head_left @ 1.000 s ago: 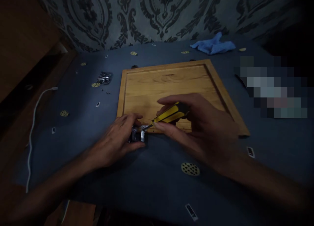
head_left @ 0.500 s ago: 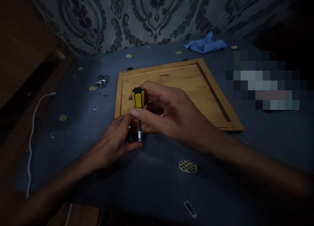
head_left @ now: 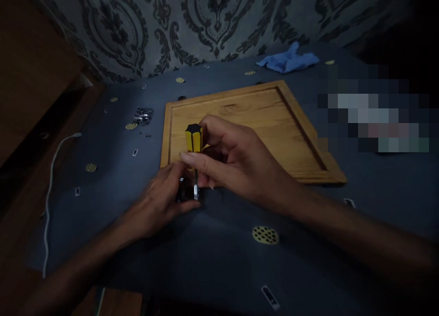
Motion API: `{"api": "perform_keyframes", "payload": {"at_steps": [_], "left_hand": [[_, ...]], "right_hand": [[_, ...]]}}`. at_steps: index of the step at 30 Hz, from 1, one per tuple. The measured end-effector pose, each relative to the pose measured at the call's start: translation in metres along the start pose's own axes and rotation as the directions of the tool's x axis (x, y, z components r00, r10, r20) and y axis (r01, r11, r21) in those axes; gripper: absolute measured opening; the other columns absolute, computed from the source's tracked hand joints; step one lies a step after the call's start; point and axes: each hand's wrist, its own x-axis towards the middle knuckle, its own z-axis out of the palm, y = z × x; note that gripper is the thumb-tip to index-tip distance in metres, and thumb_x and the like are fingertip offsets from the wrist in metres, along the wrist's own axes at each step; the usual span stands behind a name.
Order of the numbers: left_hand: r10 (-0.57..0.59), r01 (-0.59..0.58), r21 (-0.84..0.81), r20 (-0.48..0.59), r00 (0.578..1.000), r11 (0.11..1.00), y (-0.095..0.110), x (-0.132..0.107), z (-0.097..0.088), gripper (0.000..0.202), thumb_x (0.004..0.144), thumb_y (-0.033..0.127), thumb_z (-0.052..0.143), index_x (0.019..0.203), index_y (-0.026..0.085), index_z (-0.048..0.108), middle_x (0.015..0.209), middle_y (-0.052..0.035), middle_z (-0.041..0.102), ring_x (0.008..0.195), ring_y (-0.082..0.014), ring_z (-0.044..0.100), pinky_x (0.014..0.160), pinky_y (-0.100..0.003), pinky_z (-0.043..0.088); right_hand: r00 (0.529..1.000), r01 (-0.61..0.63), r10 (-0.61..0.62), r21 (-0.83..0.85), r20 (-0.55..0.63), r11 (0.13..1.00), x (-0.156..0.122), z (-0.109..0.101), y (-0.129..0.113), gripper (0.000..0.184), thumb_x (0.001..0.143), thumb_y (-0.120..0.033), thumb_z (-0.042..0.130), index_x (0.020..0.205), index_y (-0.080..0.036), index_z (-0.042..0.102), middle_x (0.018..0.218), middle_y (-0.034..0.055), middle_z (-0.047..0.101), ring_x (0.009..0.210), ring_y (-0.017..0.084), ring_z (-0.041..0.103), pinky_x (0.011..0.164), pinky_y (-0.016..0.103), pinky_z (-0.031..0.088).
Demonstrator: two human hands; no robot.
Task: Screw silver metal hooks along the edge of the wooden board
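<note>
Screwdriver (head_left: 194, 138), stiff and light, is being gripped upright by right hand (head_left: 236, 160) at ribbed handle; small metal hinge (head_left: 187, 193), at 6 o'clock of wooden panel (head_left: 240, 119), is being pinched by left hand (head_left: 161, 199), likely slippery.

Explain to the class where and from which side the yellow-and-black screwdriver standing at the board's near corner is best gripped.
Grip the screwdriver around its fluted yellow handle, coming from the right, as the right hand does. It stands about upright, tip down on the metal hinge, so the handle is the exposed part. The left hand occupies the left side, steadying the hinge against the wooden board.

Bare blue cloth (head_left: 212, 261) near the hands lies open; the wooden panel (head_left: 260, 119) blocks beyond.
</note>
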Motion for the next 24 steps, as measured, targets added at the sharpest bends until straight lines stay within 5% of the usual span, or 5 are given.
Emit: {"api": "perform_keyframes", "payload": {"at_steps": [4,10,16,24], "left_hand": [[0.018,-0.018,0.003,-0.022,1.000,1.000,-0.004,-0.001,0.002,0.041,0.085,0.019,0.077,0.111,0.027,0.047,0.107,-0.0014,0.067,0.103,-0.0276,0.067,0.088,-0.045,0.057],[-0.004,0.004,0.010,-0.037,0.999,1.000,-0.008,-0.001,0.006,0.039,0.084,0.023,0.077,0.108,0.026,0.047,0.106,-0.0034,0.067,0.104,-0.0307,0.068,0.086,-0.048,0.058],[-0.018,0.020,0.041,-0.040,0.999,0.999,-0.008,0.000,0.006,0.048,0.084,0.028,0.075,0.124,0.024,0.048,0.119,-0.0079,0.067,0.111,-0.0331,0.068,0.090,-0.051,0.059],[-0.027,0.029,0.032,-0.040,0.999,0.999,-0.009,0.001,0.006,0.039,0.084,0.031,0.077,0.113,0.024,0.051,0.107,-0.0061,0.068,0.103,-0.0314,0.068,0.086,-0.048,0.057]], "right_hand": [[0.997,0.015,-0.016,0.015,0.076,1.000,0.002,-0.001,-0.002,0.009,0.101,-0.018,0.061,0.098,-0.023,0.054,0.073,-0.0079,0.059,0.060,0.009,0.067,0.052,0.021,0.056],[0.997,0.013,-0.024,0.134,0.078,0.991,0.005,0.004,-0.001,0.012,0.097,-0.014,0.064,0.093,-0.021,0.055,0.071,-0.0092,0.057,0.055,0.007,0.064,0.050,0.018,0.054],[0.999,-0.001,-0.001,0.046,0.046,0.999,0.014,0.012,-0.003,0.021,0.093,-0.011,0.066,0.087,-0.022,0.050,0.069,-0.0102,0.055,0.052,0.006,0.060,0.050,0.019,0.049],[0.994,-0.010,0.011,-0.017,0.106,1.000,0.016,0.007,-0.006,0.012,0.099,-0.017,0.063,0.090,-0.021,0.055,0.068,-0.0086,0.058,0.053,0.007,0.063,0.050,0.020,0.051]]}}
